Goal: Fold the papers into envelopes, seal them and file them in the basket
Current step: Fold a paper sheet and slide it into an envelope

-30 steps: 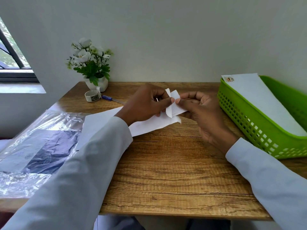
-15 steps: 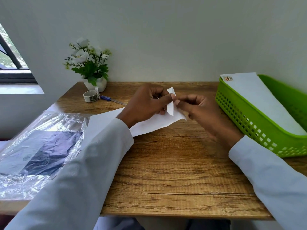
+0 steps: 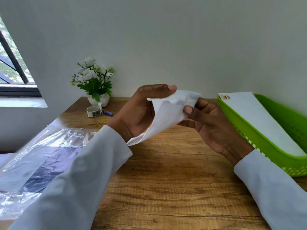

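Paper (image 3: pixel 166 113), a white sheet partly folded, is held up in the air above the middle of the table (image 3: pixel 166 180), clear of the wood, probably so that both faces can be reached while a flap is worked; its lower end trails down toward the left sleeve (image 3: pixel 93 163); the left hand (image 3: pixel 141 110) grips the upper part, the thumb laid along the top edge and the fingers curled behind, which steadies the sheet; the right hand (image 3: pixel 211 123) pinches the far right end between thumb and curled fingers, seemingly to draw a small flap taut or to tuck it; whether any fold is creased or taped there cannot be told, since the paper is soft-edged and blurred; the sheet does not yet look like a finished envelope, so sealing and filing appear to lie ahead; the green basket (image 3: pixel 249 136) stands at the right edge of the table, close beside the right hand, a sensible place for filing without reaching far; a white envelope (image 3: pixel 259 117) already lies slanted in it; a roll of tape (image 3: pixel 94 111) and a blue pen (image 3: pixel 108 113) wait near the back left corner, beside a small potted plant (image 3: pixel 94 83), within reach for sealing; a clear plastic wrapper (image 3: pixel 38 160) lies along the left edge.
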Demonstrator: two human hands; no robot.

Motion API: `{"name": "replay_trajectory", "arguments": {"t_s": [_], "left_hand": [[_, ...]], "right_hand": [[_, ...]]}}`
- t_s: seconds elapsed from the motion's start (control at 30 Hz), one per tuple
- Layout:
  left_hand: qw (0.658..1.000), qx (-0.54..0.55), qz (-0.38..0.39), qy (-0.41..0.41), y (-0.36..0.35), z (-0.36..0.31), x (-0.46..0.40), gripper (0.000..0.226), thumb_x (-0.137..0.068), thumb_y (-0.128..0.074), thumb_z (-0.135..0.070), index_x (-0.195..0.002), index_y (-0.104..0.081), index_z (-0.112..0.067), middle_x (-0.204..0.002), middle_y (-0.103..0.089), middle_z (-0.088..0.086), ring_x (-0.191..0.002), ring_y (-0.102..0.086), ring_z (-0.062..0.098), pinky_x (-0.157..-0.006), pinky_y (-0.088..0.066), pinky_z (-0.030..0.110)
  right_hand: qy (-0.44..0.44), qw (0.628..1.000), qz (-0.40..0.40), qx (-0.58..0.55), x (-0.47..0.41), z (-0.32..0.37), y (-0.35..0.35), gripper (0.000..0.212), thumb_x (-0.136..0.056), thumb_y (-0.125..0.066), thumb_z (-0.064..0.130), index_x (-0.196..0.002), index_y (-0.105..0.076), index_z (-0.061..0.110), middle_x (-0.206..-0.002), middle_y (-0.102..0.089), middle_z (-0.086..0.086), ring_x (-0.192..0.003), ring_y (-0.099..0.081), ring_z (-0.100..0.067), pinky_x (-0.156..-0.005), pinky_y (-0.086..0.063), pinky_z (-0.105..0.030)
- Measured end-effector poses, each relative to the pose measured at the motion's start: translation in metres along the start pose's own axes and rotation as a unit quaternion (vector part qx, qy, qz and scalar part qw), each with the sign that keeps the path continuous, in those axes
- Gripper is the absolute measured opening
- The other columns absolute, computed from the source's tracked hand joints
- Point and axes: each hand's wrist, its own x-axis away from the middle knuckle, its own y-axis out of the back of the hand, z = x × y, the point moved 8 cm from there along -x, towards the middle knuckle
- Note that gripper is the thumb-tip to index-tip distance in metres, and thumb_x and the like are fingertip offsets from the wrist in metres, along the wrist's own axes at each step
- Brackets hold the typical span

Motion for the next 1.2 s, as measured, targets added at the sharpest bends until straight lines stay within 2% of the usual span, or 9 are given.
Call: {"name": "replay_trajectory", "arguments": {"t_s": [0.13,0.27,0.33,0.4,0.53,0.6,0.73,1.0,1.2], "left_hand": [[0.996,0.085,-0.005,0.016,-0.003,-0.010,0.000,0.044,-0.097,-0.048,-0.050,-0.081,-0.058,-0.010,-0.092,-0.053,0.009,-0.095,-0.051,0.026,-0.098,-0.037,0.034],[0.993,0.029,-0.081,-0.076,0.012,-0.046,0.008,0.069,-0.085,-0.045,-0.067,-0.097,-0.069,-0.004,-0.098,-0.067,0.014,-0.091,-0.063,0.030,-0.086,-0.052,0.039],[0.991,0.011,-0.078,-0.107,0.007,-0.061,0.015,0.081,-0.084,-0.039,-0.072,-0.112,-0.066,-0.001,-0.116,-0.061,0.018,-0.108,-0.057,0.036,-0.098,-0.047,0.046],[0.986,-0.021,-0.087,-0.138,0.002,-0.073,0.019,0.075,-0.084,-0.046,-0.066,-0.116,-0.065,0.000,-0.118,-0.060,0.019,-0.111,-0.055,0.036,-0.100,-0.045,0.046],[0.956,-0.163,-0.159,-0.187,0.004,-0.091,0.025,0.026,-0.079,-0.066,-0.020,-0.099,-0.072,-0.004,-0.095,-0.074,0.013,-0.082,-0.072,0.025,-0.072,-0.058,0.033],[0.944,-0.196,-0.189,-0.184,0.013,-0.091,0.025,0.028,-0.073,-0.069,-0.010,-0.099,-0.073,-0.003,-0.098,-0.074,0.015,-0.086,-0.072,0.028,-0.075,-0.058,0.036],[0.946,-0.203,-0.228,-0.106,0.047,-0.061,0.024,0.043,-0.068,-0.072,-0.006,-0.111,-0.069,0.000,-0.109,-0.071,0.022,-0.098,-0.068,0.036,-0.086,-0.057,0.049],[0.937,-0.228,-0.264,-0.029,0.094,-0.014,0.028,0.017,-0.082,-0.068,-0.001,-0.098,-0.072,-0.008,-0.087,-0.074,0.004,-0.073,-0.069,0.014,-0.056,-0.056,0.025],[0.934,-0.241,-0.259,-0.042,0.102,-0.010,0.025,0.016,-0.083,-0.068,-0.001,-0.098,-0.072,-0.005,-0.088,-0.075,0.002,-0.077,-0.070,0.012,-0.062,-0.058,0.026]], "right_hand": [[0.031,0.998,-0.049,-0.003,-0.001,0.018,-0.005,0.038,-0.067,-0.074,0.020,-0.103,-0.074,0.007,-0.102,-0.076,-0.011,-0.091,-0.071,-0.021,-0.067,-0.059,-0.032],[0.047,0.995,-0.085,-0.009,-0.008,0.039,-0.004,0.036,-0.074,-0.071,0.015,-0.108,-0.071,0.004,-0.108,-0.074,-0.014,-0.092,-0.072,-0.022,-0.068,-0.059,-0.028],[0.055,0.994,-0.092,-0.013,-0.012,0.053,-0.005,0.035,-0.075,-0.070,0.013,-0.108,-0.071,0.003,-0.109,-0.074,-0.014,-0.095,-0.072,-0.024,-0.073,-0.060,-0.027],[0.052,0.994,-0.098,-0.018,-0.016,0.064,-0.007,0.036,-0.074,-0.071,0.012,-0.109,-0.070,0.001,-0.107,-0.075,-0.014,-0.095,-0.072,-0.024,-0.075,-0.060,-0.027],[0.026,0.995,-0.092,-0.004,-0.019,0.075,-0.012,0.041,-0.075,-0.072,0.013,-0.114,-0.069,-0.001,-0.108,-0.074,-0.016,-0.096,-0.072,-0.027,-0.080,-0.059,-0.030],[0.003,0.997,-0.082,0.004,-0.020,0.073,-0.014,0.040,-0.075,-0.071,0.013,-0.114,-0.070,0.001,-0.108,-0.074,-0.016,-0.097,-0.072,-0.028,-0.086,-0.058,-0.034],[-0.059,0.993,-0.095,0.041,-0.018,0.041,-0.005,0.030,-0.078,-0.071,0.011,-0.105,-0.072,0.001,-0.099,-0.076,-0.015,-0.085,-0.073,-0.025,-0.076,-0.060,-0.030],[-0.117,0.981,-0.129,0.086,-0.017,-0.010,0.020,0.022,-0.084,-0.069,0.005,-0.106,-0.070,0.000,-0.088,-0.075,-0.007,-0.072,-0.070,-0.014,-0.055,-0.055,-0.023],[-0.099,0.982,-0.117,0.113,-0.021,-0.011,0.023,0.013,-0.085,-0.064,-0.001,-0.090,-0.073,0.006,-0.082,-0.075,-0.001,-0.069,-0.069,-0.009,-0.053,-0.053,-0.020]]}}
